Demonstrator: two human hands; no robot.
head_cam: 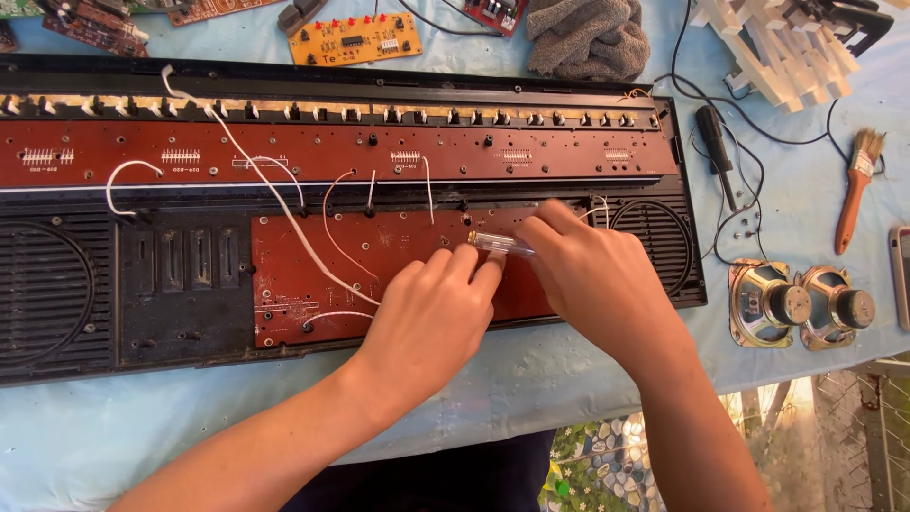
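Closest in, two bare forearms come up over the edge of the table, which wears a pale blue cloth. The left hand lies palm down on the lower red circuit board, fingers curled together, their tips touching a small clear-handled screwdriver. The right hand comes in from the other side — its fingers pinch the clear handle, and the tool's metal end points left, down at the board. So the screwdriver sits between both hands, right over the board's upper edge.

That board lies inside an opened black keyboard case, with a round speaker grille at the left end and another partly behind the right hand. White wires loop from the lower board up to a long red circuit strip that runs across the case.

Off to the right on the cloth sit two loose speakers side by side, a paintbrush with an orange handle, and a black-handled tool among black cables. Farthest back — an orange circuit board, a grey rag and a heap of white keys.
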